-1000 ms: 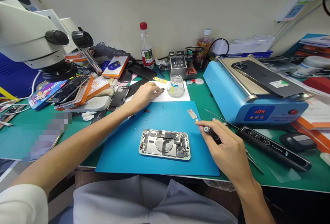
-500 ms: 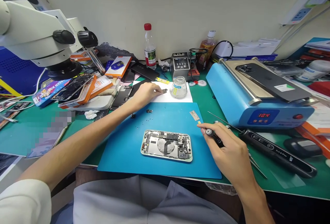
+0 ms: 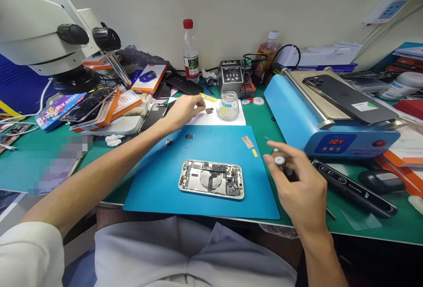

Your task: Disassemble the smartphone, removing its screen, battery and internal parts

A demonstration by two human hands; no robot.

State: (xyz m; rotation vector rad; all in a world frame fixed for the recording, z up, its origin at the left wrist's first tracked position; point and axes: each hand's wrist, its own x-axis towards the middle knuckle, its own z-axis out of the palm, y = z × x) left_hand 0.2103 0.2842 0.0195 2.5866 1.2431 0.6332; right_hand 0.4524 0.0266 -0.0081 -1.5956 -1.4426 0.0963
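Note:
My left hand (image 3: 185,109) reaches over the white paper, its curled fingertips beside a small grey metal piece (image 3: 209,110) and seemingly apart from it. My right hand (image 3: 299,181) is closed around a black screwdriver (image 3: 288,172), its round end cap facing up; the fingers hide much of it. On the blue mat (image 3: 152,194) lies an opened phone (image 3: 211,180) with its inner parts bare. Behind the phone are a small dark component (image 3: 189,136), another small part (image 3: 168,142) and tiny screws. A metal strip (image 3: 247,141) and a yellow sticker (image 3: 254,153) lie near the mat's right edge.
A glass jar (image 3: 228,107) stands on the paper. To the right, a blue heating plate (image 3: 297,124) carries a dark phone (image 3: 346,97), with a black pen-shaped tool (image 3: 355,188) in front. A microscope (image 3: 49,35) overhangs stacked boxes at left. A red-capped bottle (image 3: 191,57) stands behind.
My left fingertips have drawn back slightly from the metal piece. My right hand has moved right, away from the yellow sticker, turning the screwdriver. The view has shifted slightly.

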